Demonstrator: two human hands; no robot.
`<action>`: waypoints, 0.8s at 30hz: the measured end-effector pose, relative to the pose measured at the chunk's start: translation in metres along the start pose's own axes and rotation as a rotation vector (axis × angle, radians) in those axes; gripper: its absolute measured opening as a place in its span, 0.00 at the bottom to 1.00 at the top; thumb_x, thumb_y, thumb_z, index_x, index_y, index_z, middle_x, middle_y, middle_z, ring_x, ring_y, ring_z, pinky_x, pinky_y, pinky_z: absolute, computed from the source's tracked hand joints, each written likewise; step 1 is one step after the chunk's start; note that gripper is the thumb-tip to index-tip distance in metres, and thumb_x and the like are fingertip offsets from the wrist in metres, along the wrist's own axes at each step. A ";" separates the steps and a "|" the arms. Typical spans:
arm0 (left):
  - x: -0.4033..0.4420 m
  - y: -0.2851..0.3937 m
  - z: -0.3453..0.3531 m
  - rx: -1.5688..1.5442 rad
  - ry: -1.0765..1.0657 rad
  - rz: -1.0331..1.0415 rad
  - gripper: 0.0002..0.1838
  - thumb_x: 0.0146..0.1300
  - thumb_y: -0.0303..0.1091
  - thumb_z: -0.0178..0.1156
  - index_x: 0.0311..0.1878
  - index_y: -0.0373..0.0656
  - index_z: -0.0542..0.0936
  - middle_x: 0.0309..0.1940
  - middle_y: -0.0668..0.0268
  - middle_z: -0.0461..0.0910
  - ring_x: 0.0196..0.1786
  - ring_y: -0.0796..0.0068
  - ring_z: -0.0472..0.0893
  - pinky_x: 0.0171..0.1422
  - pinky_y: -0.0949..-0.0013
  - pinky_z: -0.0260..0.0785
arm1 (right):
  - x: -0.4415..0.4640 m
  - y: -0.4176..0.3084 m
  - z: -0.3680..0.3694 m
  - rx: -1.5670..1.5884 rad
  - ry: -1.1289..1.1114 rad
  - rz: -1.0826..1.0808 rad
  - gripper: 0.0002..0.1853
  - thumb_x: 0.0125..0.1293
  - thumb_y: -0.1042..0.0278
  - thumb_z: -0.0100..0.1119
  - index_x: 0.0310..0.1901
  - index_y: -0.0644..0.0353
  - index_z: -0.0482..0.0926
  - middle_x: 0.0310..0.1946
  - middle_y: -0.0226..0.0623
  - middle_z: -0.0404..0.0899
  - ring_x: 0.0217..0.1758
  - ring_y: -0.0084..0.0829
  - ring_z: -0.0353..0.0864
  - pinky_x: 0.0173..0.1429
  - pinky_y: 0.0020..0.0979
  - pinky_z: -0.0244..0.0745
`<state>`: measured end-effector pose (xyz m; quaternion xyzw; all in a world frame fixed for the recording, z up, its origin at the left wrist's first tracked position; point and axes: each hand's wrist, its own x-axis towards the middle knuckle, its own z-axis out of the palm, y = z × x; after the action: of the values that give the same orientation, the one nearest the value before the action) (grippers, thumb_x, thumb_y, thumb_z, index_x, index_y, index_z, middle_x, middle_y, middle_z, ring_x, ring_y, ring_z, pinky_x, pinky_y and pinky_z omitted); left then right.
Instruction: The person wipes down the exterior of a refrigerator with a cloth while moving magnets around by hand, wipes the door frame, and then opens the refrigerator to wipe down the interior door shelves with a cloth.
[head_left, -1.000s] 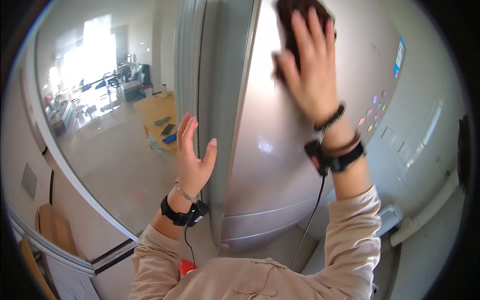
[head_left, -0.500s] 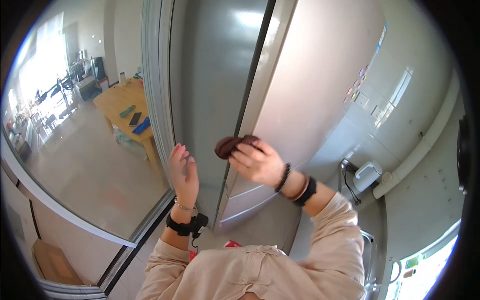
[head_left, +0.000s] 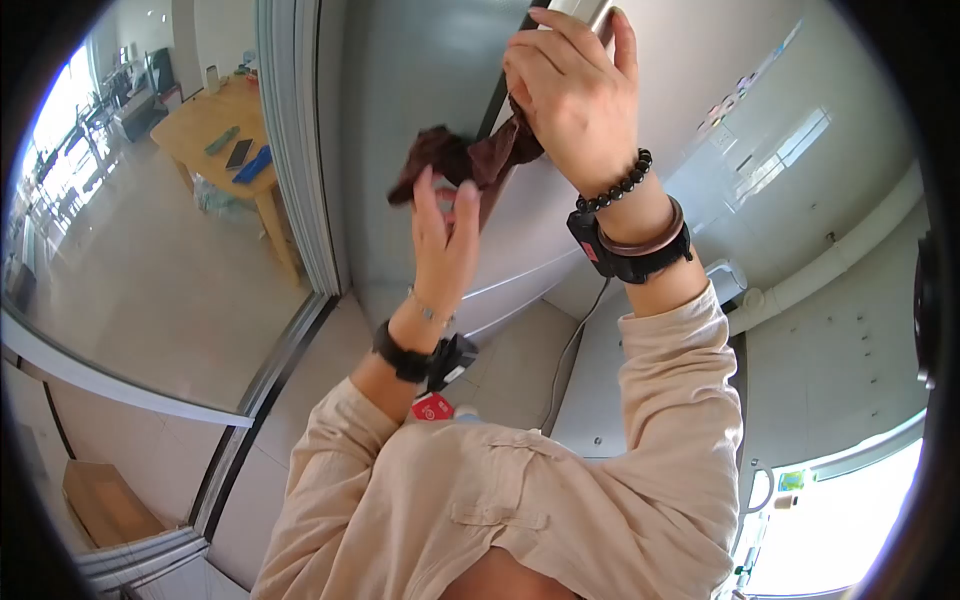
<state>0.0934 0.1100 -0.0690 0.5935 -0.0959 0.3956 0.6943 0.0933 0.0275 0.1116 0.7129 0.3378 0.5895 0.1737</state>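
A dark brown cloth (head_left: 500,152) hangs crumpled and stretched sideways in front of the refrigerator's edge. My right hand (head_left: 580,100) is up at the vertical edge of the refrigerator (head_left: 680,60), fingers bent, with one end of the cloth under its palm. Part of that grip is hidden by the back of the hand. Below the cloth's other end, my left hand (head_left: 445,230) is raised with fingers apart, fingertips overlapping the cloth; whether they touch it I cannot tell. Both wrists carry bracelets and black straps with small devices.
Left of the refrigerator stands a framed glass panel (head_left: 150,300), with a wooden table (head_left: 190,125) beyond it. A cardboard box (head_left: 110,505) lies low at left. A white pipe (head_left: 800,290) runs along the right wall. A cable (head_left: 570,350) hangs below my right wrist.
Both hands have moved up, the right one to the refrigerator's edge. The cloth, bunched in my right hand before, now spreads leftward toward my left hand.
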 end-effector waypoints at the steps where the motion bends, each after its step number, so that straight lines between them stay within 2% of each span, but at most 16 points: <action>1: 0.007 0.001 0.007 -0.081 0.052 0.035 0.16 0.63 0.33 0.54 0.51 0.35 0.70 0.39 0.61 0.73 0.36 0.78 0.72 0.37 0.77 0.66 | -0.002 0.001 -0.002 -0.049 -0.054 0.006 0.21 0.63 0.66 0.50 0.55 0.67 0.68 0.48 0.48 0.72 0.55 0.45 0.68 0.65 0.39 0.55; 3: 0.027 -0.003 -0.007 -0.151 -0.040 0.055 0.12 0.64 0.31 0.53 0.47 0.34 0.72 0.37 0.64 0.73 0.34 0.80 0.71 0.35 0.78 0.64 | -0.015 0.003 0.018 0.176 0.172 -0.042 0.04 0.47 0.69 0.60 0.26 0.54 0.76 0.33 0.24 0.77 0.51 0.30 0.73 0.58 0.45 0.60; 4: 0.032 -0.004 -0.018 -0.220 -0.139 0.081 0.10 0.64 0.30 0.53 0.43 0.33 0.73 0.35 0.66 0.73 0.33 0.82 0.70 0.34 0.80 0.63 | -0.028 0.000 0.015 0.277 0.130 -0.057 0.04 0.50 0.69 0.60 0.28 0.54 0.77 0.35 0.24 0.78 0.54 0.31 0.72 0.58 0.47 0.59; 5: 0.034 0.011 -0.027 -0.278 -0.120 -0.074 0.06 0.64 0.26 0.52 0.38 0.32 0.74 0.33 0.70 0.73 0.30 0.85 0.67 0.34 0.80 0.61 | -0.046 -0.006 0.018 0.366 0.111 -0.048 0.07 0.52 0.63 0.61 0.31 0.54 0.77 0.38 0.25 0.78 0.57 0.33 0.70 0.59 0.48 0.57; 7: 0.035 0.011 -0.044 -0.455 -0.222 -0.175 0.08 0.64 0.26 0.52 0.44 0.33 0.73 0.38 0.70 0.74 0.35 0.85 0.71 0.38 0.80 0.64 | -0.075 -0.034 0.014 0.595 0.023 0.111 0.14 0.53 0.55 0.61 0.35 0.55 0.78 0.39 0.27 0.78 0.58 0.34 0.69 0.61 0.51 0.54; 9: 0.030 0.036 -0.037 -0.678 -0.235 -0.313 0.14 0.64 0.26 0.53 0.51 0.34 0.70 0.43 0.67 0.75 0.42 0.83 0.74 0.45 0.79 0.67 | -0.081 -0.070 0.004 0.524 -0.065 0.241 0.19 0.52 0.51 0.60 0.39 0.56 0.78 0.39 0.29 0.78 0.59 0.36 0.68 0.61 0.55 0.51; 10: 0.031 0.026 -0.035 -0.622 -0.278 -0.308 0.19 0.63 0.25 0.53 0.58 0.35 0.66 0.47 0.65 0.74 0.47 0.79 0.75 0.49 0.75 0.69 | -0.087 -0.081 0.012 0.485 -0.060 0.299 0.20 0.52 0.52 0.60 0.42 0.57 0.78 0.40 0.30 0.78 0.61 0.36 0.67 0.60 0.57 0.50; 11: 0.030 0.016 -0.037 -0.618 -0.273 -0.322 0.19 0.63 0.25 0.53 0.58 0.35 0.66 0.47 0.65 0.74 0.47 0.79 0.75 0.49 0.75 0.69 | -0.092 -0.089 0.019 0.452 -0.079 0.331 0.17 0.51 0.57 0.62 0.41 0.56 0.77 0.41 0.31 0.77 0.62 0.36 0.65 0.59 0.59 0.49; 13: 0.030 0.001 -0.041 -0.847 -0.332 -0.534 0.17 0.62 0.24 0.53 0.55 0.35 0.69 0.46 0.65 0.75 0.45 0.77 0.76 0.49 0.73 0.70 | -0.101 -0.091 0.021 0.451 -0.058 0.294 0.16 0.49 0.65 0.64 0.41 0.56 0.77 0.41 0.32 0.77 0.59 0.38 0.68 0.59 0.53 0.54; 14: 0.029 0.010 -0.044 -0.845 -0.382 -0.547 0.13 0.62 0.25 0.54 0.50 0.35 0.73 0.41 0.67 0.77 0.42 0.78 0.76 0.45 0.75 0.70 | -0.104 -0.089 0.022 0.455 -0.060 0.285 0.16 0.49 0.65 0.64 0.41 0.56 0.77 0.41 0.32 0.77 0.59 0.38 0.68 0.59 0.53 0.54; 17: 0.032 0.003 -0.058 -0.834 -0.441 -0.485 0.10 0.61 0.26 0.54 0.45 0.35 0.75 0.37 0.68 0.78 0.38 0.80 0.75 0.42 0.77 0.69 | -0.112 -0.089 0.013 0.712 0.061 0.304 0.15 0.51 0.70 0.63 0.42 0.58 0.75 0.43 0.37 0.75 0.55 0.39 0.71 0.56 0.43 0.63; 19: 0.034 0.027 -0.058 -0.765 -0.414 -0.493 0.10 0.61 0.26 0.53 0.45 0.35 0.75 0.36 0.69 0.78 0.37 0.82 0.74 0.41 0.78 0.67 | -0.113 -0.095 -0.003 1.101 -0.052 0.750 0.18 0.55 0.67 0.62 0.46 0.60 0.72 0.46 0.41 0.73 0.51 0.39 0.74 0.51 0.35 0.68; 20: 0.036 0.033 -0.058 -0.668 -0.470 -0.444 0.10 0.61 0.26 0.52 0.44 0.35 0.75 0.36 0.69 0.78 0.37 0.83 0.74 0.42 0.78 0.67 | -0.114 -0.095 -0.006 1.240 -0.125 0.801 0.22 0.57 0.62 0.62 0.51 0.61 0.69 0.54 0.44 0.68 0.55 0.36 0.71 0.52 0.35 0.69; 21: 0.038 0.039 -0.058 -0.569 -0.526 -0.397 0.09 0.61 0.26 0.50 0.44 0.36 0.75 0.36 0.69 0.78 0.38 0.83 0.74 0.43 0.78 0.67 | -0.114 -0.097 -0.008 1.241 -0.126 0.799 0.22 0.57 0.62 0.62 0.51 0.61 0.69 0.54 0.44 0.68 0.55 0.36 0.71 0.52 0.35 0.69; 23: 0.040 0.053 -0.060 -0.501 -0.583 -0.349 0.10 0.62 0.26 0.49 0.44 0.35 0.74 0.36 0.69 0.77 0.38 0.83 0.74 0.44 0.78 0.66 | -0.112 -0.104 -0.012 1.792 0.115 1.025 0.26 0.58 0.60 0.61 0.54 0.60 0.66 0.60 0.44 0.61 0.59 0.35 0.67 0.56 0.36 0.68; 24: 0.040 0.060 -0.060 -0.505 -0.576 -0.364 0.10 0.62 0.27 0.49 0.44 0.34 0.74 0.35 0.70 0.77 0.38 0.84 0.73 0.43 0.79 0.66 | -0.112 -0.101 -0.013 1.836 0.101 1.027 0.25 0.58 0.61 0.61 0.55 0.60 0.65 0.62 0.44 0.58 0.60 0.35 0.65 0.58 0.36 0.66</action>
<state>0.0602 0.1800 -0.0162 0.4981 -0.2737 0.0484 0.8213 0.0447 0.0206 -0.0314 0.6029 0.3187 0.1392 -0.7181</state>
